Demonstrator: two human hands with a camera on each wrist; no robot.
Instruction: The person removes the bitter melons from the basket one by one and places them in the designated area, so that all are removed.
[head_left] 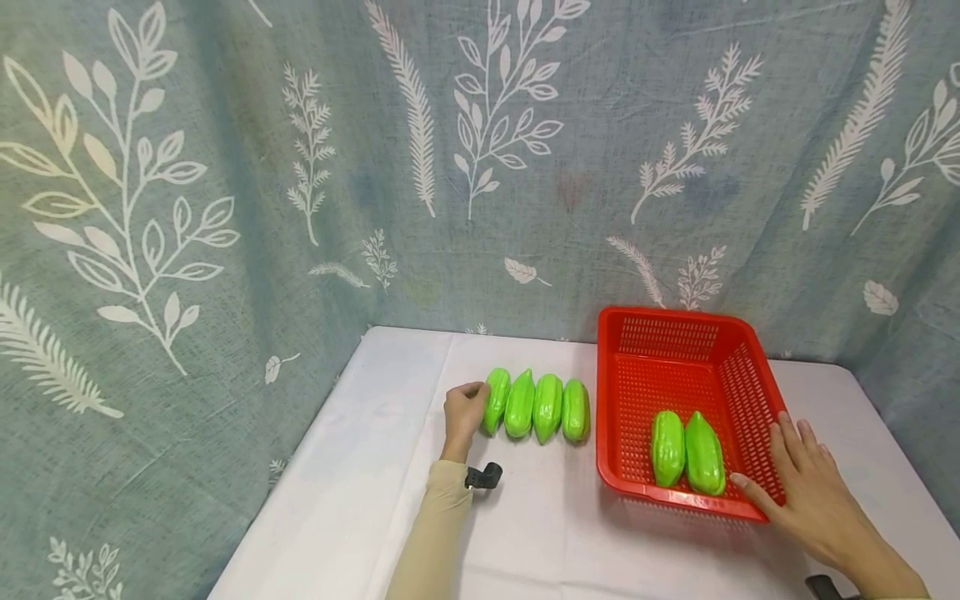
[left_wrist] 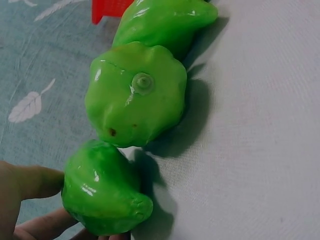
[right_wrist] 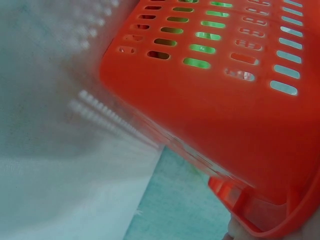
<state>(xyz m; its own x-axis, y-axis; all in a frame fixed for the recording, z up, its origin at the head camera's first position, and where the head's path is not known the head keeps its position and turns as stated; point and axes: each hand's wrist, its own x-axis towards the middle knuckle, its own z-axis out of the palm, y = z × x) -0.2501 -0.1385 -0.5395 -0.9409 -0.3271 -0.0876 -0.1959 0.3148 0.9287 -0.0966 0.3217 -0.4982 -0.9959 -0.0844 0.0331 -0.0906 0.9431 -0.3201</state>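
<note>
In the head view, a row of glossy green ridged fruits stretches left of the red basket. My left hand holds the leftmost green ridged fruit at its left side. The left wrist view shows the thumb on one side of this fruit and fingers at its underside, partly hidden. Two more green ridged fruits lie side by side in the basket's near part. My right hand rests on the basket's near right corner, fingers spread, thumb over the rim.
A white-covered table carries everything. Behind and to the left hangs a grey-green curtain with white leaf patterns. The row's rightmost fruit lies close to the basket's left wall.
</note>
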